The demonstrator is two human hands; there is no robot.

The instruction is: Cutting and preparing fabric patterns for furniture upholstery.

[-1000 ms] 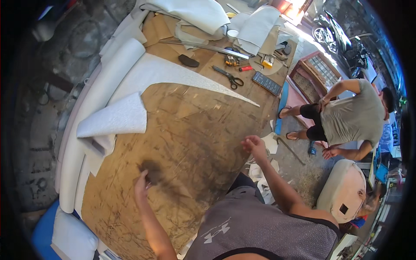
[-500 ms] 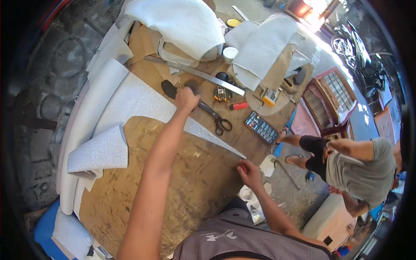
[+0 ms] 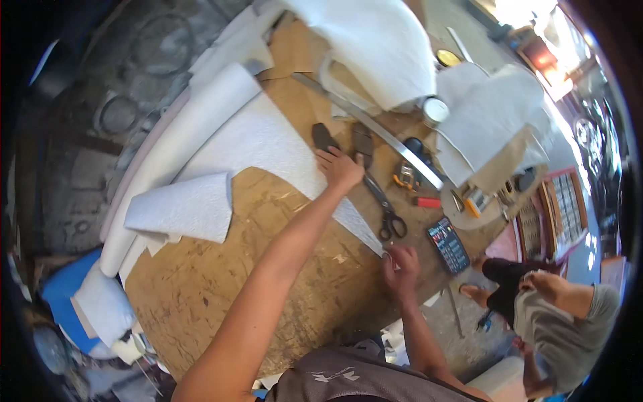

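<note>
White sheet (image 3: 231,137) partly under left hand (image 3: 343,169), fingers spread, tip (image 3: 375,245) at right hand (image 3: 403,269), fingers curled, grip unclear

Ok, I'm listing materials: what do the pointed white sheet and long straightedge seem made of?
Pointed white sheet: perhaps vinyl or fabric, mostly matte, going by its finely textured surface; the look leaves it open. Long straightedge: probably metal, smooth, given its silvery sheen.

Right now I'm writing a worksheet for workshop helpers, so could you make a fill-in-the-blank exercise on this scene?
The black scissors lie to the ____ (left or right) of the rolled white material.
The small item between the tape measure and the black keypad device is coloured ____.
The right grip is by the ____ end (wide or narrow) of the textured white sheet.
Missing words: right; red; narrow.
</note>
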